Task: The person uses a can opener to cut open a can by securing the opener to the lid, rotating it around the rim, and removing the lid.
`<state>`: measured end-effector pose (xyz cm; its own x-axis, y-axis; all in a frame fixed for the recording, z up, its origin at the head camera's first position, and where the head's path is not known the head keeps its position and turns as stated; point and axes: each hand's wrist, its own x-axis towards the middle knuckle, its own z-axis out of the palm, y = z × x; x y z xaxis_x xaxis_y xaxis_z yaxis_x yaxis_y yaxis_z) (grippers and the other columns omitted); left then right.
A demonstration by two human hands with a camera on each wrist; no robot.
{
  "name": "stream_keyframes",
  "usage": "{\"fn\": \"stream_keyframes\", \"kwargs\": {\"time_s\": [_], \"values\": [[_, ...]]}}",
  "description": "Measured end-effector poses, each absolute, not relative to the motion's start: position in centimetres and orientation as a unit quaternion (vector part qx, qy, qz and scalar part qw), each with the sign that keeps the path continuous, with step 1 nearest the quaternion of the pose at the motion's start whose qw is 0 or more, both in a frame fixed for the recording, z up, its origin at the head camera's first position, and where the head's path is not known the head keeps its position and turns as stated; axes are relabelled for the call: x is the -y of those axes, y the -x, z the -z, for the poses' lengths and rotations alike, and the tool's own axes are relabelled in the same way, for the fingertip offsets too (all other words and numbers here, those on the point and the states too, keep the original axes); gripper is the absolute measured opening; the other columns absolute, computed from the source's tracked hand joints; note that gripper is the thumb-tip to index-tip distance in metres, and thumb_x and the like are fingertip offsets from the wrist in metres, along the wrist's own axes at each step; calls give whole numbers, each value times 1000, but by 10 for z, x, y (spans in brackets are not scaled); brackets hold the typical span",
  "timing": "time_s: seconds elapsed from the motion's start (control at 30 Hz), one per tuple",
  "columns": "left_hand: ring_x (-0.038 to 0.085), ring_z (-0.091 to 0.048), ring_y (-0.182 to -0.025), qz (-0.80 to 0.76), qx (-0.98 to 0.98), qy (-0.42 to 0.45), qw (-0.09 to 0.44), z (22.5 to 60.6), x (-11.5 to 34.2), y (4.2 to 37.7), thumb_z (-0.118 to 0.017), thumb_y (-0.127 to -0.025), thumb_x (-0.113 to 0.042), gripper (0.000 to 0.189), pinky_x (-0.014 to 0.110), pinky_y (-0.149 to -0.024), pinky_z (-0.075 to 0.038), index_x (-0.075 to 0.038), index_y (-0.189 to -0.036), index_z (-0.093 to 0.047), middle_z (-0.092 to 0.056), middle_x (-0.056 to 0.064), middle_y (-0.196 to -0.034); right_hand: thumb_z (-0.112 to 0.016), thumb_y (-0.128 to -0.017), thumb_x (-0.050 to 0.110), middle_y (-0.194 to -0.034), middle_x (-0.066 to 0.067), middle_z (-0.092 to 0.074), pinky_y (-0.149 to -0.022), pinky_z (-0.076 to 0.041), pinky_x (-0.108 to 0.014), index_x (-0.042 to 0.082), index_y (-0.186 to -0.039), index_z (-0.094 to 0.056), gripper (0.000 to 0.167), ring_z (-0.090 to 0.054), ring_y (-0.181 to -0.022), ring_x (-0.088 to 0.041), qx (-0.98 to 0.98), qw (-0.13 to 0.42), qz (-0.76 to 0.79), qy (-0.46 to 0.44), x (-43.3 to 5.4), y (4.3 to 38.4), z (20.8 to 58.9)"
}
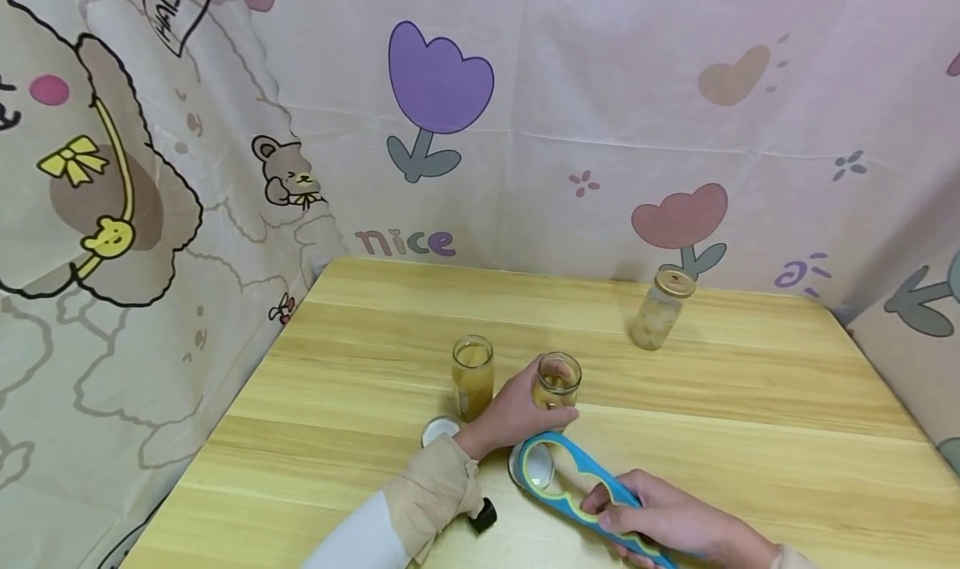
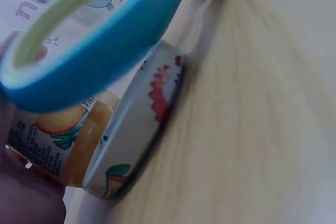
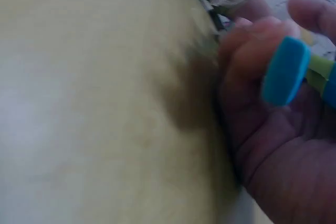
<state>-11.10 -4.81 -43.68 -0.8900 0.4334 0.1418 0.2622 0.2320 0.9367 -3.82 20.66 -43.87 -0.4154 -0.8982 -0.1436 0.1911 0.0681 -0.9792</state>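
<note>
My left hand (image 1: 521, 411) grips an uncapped glass jar (image 1: 558, 375) at the middle of the table, fingers behind it and thumb in front. In the left wrist view, this jar's label (image 2: 60, 124) shows an orange fruit. My right hand (image 1: 660, 511) holds a blue jar opener (image 1: 581, 456) with yellow-green scalloped inner edges, by its handle end. The opener's looped end lies over a lid (image 1: 542, 466) near the held jar. That lid's patterned rim (image 2: 142, 124) appears close up in the left wrist view. In the right wrist view, fingers (image 3: 257, 51) curl around the opener's handle.
Left of the held jar stands another uncapped jar (image 1: 472, 377) with yellowish contents. A white lid (image 1: 440, 430) lies by my left wrist, partly covered. A capped jar (image 1: 660, 311) stands at the back right. Printed cloth (image 1: 540, 136) hangs behind the wooden table (image 1: 360, 327).
</note>
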Motion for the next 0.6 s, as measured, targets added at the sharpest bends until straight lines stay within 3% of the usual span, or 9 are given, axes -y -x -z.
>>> {"fn": "stream_keyframes", "kwargs": {"time_s": [0.1, 0.13, 0.23, 0.33, 0.5, 0.6], "values": [[7, -59, -118, -582, -779, -219, 77, 437, 48, 111, -79, -89, -35, 47, 29, -107, -46, -29, -130, -57, -63, -8, -127, -42, -107, 4, -69, -38, -41, -48, -41, -18, -14, -117, -61, 28, -54, -62, 3, -586, 433, 592, 345, -205, 41, 437], [7, -59, -118, -583, -779, -217, 79, 437, 48, 111, -79, -88, -35, 48, 28, -107, -46, -29, -130, -57, -64, -8, -126, -43, -107, 3, -68, -37, -42, -47, -41, -17, -13, -118, -62, 27, -52, -56, -1, -584, 430, 589, 355, -204, 42, 435], [7, -59, -119, -590, -773, -217, 86, 436, 48, 111, -80, -89, -33, 48, 28, -107, -45, -28, -130, -57, -64, -7, -127, -44, -106, 2, -66, -38, -44, -45, -42, -16, -13, -122, -61, 27, -43, -42, -24, -573, 421, 596, 373, -202, 44, 431], [7, -59, -120, -595, -768, -221, 87, 436, 48, 111, -80, -89, -31, 49, 28, -108, -45, -25, -132, -57, -64, -5, -128, -43, -105, 0, -64, -39, -44, -41, -43, -16, -14, -125, -58, 29, -34, -43, -44, -566, 407, 604, 388, -202, 49, 425], [8, -58, -122, -585, -768, -251, 71, 437, 51, 113, -80, -90, -25, 51, 26, -110, -44, -19, -134, -55, -63, 0, -131, -44, -106, 1, -67, -37, -48, -47, -49, -18, -13, -130, -56, 30, -40, -46, -43, -580, 383, 594, 405, -204, 60, 408], [7, -60, -115, -577, -772, -259, 71, 438, 53, 114, -78, -90, -26, 48, 26, -104, -48, -21, -132, -55, -65, 0, -126, -42, -106, 0, -71, -37, -48, -49, -52, -22, -13, -132, -54, 31, -40, -49, -41, -566, 364, 610, 418, -204, 66, 398]]}}
